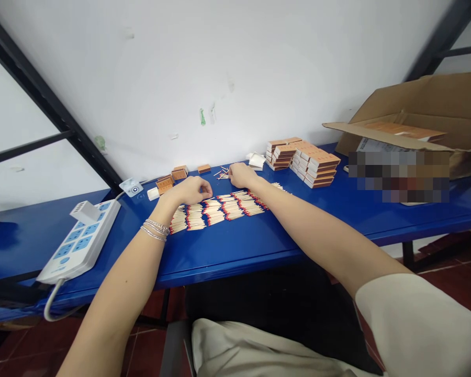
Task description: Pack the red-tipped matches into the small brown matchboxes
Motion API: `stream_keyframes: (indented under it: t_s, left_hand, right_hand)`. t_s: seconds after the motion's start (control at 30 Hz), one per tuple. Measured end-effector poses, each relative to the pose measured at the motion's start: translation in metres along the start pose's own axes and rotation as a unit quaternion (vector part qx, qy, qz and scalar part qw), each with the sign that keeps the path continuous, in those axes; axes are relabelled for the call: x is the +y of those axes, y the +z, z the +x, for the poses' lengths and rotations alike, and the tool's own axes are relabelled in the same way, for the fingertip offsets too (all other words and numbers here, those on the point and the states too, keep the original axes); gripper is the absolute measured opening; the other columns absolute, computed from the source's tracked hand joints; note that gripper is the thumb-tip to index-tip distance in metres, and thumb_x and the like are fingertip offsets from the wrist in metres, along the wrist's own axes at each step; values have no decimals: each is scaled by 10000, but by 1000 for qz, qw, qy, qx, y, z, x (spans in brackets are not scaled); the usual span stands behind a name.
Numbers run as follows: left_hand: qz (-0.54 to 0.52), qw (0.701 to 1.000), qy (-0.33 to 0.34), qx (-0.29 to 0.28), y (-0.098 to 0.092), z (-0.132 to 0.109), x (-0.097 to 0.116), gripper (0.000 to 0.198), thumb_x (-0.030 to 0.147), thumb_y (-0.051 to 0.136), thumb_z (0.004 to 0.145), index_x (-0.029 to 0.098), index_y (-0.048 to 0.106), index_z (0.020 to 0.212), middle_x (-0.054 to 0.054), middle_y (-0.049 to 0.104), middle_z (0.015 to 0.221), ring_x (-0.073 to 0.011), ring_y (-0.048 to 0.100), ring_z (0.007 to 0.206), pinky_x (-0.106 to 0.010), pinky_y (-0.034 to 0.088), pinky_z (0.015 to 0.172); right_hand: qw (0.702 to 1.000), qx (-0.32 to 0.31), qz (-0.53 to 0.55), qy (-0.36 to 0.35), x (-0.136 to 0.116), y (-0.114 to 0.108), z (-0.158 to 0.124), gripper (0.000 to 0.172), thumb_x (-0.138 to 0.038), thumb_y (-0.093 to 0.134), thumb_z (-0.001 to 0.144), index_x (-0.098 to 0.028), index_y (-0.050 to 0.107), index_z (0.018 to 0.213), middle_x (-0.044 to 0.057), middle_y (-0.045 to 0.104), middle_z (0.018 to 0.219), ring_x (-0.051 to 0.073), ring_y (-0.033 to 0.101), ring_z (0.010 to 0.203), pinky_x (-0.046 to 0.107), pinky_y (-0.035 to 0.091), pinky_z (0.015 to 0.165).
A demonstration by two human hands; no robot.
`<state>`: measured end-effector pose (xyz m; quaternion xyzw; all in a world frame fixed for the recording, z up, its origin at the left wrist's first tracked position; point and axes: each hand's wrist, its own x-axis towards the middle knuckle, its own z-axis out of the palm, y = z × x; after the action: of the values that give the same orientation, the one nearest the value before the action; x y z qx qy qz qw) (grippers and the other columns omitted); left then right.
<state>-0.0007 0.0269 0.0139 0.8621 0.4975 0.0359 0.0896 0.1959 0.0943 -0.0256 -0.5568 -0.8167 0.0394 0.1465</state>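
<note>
Rows of matches with red heads lie side by side in bundles on the blue table. Just above the left rows, my left hand is closed with curled fingers; what it holds, if anything, does not show. My right hand is also closed, its fingertips down at a small heap of loose matches behind the rows. Whatever is between those fingertips is hidden. Near my left hand are orange matchbox sleeves and a white inner tray. White inner trays lie behind my right hand.
Stacked matchboxes stand right of the matches. An open cardboard box at the far right holds more boxes. A white power strip with a plugged-in adapter lies left. A white wall closes off the back of the blue table.
</note>
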Motion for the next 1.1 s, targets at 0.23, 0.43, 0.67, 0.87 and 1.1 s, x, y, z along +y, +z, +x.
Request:
stream_keyframes:
  t_s: [0.23,0.43,0.67,0.87,1.1]
  left_hand:
    - [15,1000,-11,-11,2,1,3,208,221,587,751,169,747,873,-50,748,866,-164,631,743,-264,438,685]
    - [40,999,-33,-12,4,2,5,217,232,552,807,160,732,906,-62,737,884,-169,624,755,-270,434,700]
    - [15,1000,7,-3,8,5,1,192,228,545,811,170,715,881,-45,727,856,-148,605,734,-254,426,691]
    - [-15,1000,19,20,11,6,0,177,204,547,807,177,714,860,-40,719,823,-144,600,709,-252,418,678]
    - [-37,998,44,10,9,6,-1,173,198,567,785,174,732,829,-32,726,784,-133,603,673,-239,413,652]
  right_hand:
    - [1000,17,-5,6,-2,3,1,235,-146,548,862,-139,664,1065,175,683,1193,309,638,1109,387,495,909]
    - [1000,4,-3,-1,-1,0,0,237,-113,534,845,-150,700,1010,156,706,1150,292,648,1095,367,500,898]
    - [1000,-11,-14,11,-4,-4,-2,269,-123,573,829,-116,692,1070,200,687,1185,310,636,1139,377,491,937]
    - [999,-29,-26,25,1,-20,-6,306,-134,577,824,-92,693,1104,219,678,1206,329,629,1154,381,501,921]
    - [995,-90,-32,-31,-9,-38,-18,237,-119,547,856,-86,729,1003,197,724,1107,261,685,1013,282,507,816]
